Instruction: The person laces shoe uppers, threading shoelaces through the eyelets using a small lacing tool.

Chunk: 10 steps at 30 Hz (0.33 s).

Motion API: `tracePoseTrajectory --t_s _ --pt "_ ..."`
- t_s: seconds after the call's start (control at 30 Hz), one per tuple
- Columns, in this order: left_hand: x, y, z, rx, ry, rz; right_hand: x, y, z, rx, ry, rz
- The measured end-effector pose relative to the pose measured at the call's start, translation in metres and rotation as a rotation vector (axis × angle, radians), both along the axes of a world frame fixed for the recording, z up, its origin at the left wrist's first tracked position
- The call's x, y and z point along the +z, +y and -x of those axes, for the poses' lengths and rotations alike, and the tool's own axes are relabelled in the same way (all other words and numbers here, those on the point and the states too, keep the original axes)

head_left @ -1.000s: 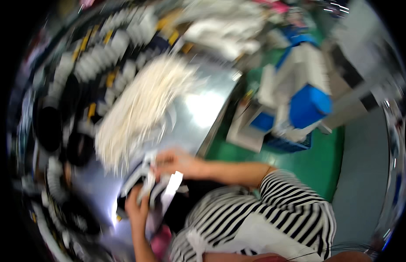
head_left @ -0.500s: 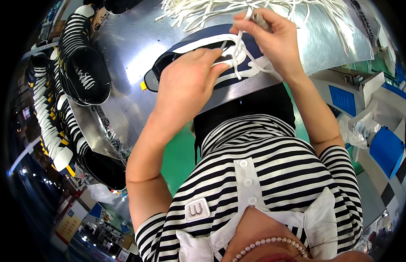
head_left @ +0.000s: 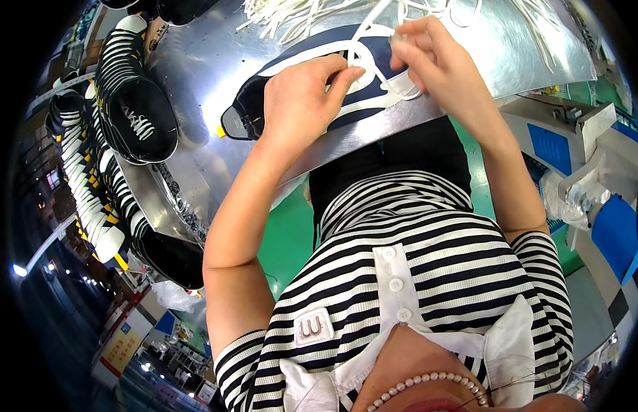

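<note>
A navy shoe upper with white trim (head_left: pixel 333 62) lies on the shiny metal table (head_left: pixel 202 75) close to my body. My left hand (head_left: pixel 302 103) grips its near side, fingers curled over the lace area. At the upper's right end my right hand (head_left: pixel 439 65) pinches a white lace (head_left: pixel 374 24). The lace runs up toward a loose heap of white laces (head_left: pixel 298 10) at the table's far side. My hands hide the upper's middle.
Rows of black shoe uppers with white stripes (head_left: pixel 137 117) are stacked along the table's left edge. A blue and white machine (head_left: pixel 594 199) stands on my right over a green floor (head_left: pixel 288 233). My striped shirt (head_left: pixel 415 275) fills the lower view.
The view has swung sharply from a blurred look across the table to looking down at my chest and hands. Since half a second ago both hands stay on the upper, shifting slightly.
</note>
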<state>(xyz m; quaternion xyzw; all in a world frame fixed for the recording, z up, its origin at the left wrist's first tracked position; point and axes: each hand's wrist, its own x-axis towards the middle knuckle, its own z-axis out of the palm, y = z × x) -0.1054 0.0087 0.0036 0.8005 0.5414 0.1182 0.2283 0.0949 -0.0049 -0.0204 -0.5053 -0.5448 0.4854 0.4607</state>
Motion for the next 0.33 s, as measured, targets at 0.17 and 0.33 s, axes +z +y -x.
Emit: tracePoseTrajectory --t_s 0.17,0.33 --pt "-0.002 0.002 0.000 -0.017 -0.042 -0.023 0.001 -0.032 0.000 0.097 -0.177 0.020" --pt "-0.001 0.003 -0.001 -0.013 0.000 0.025 -0.003 -0.032 0.000 0.168 -0.265 -0.024"
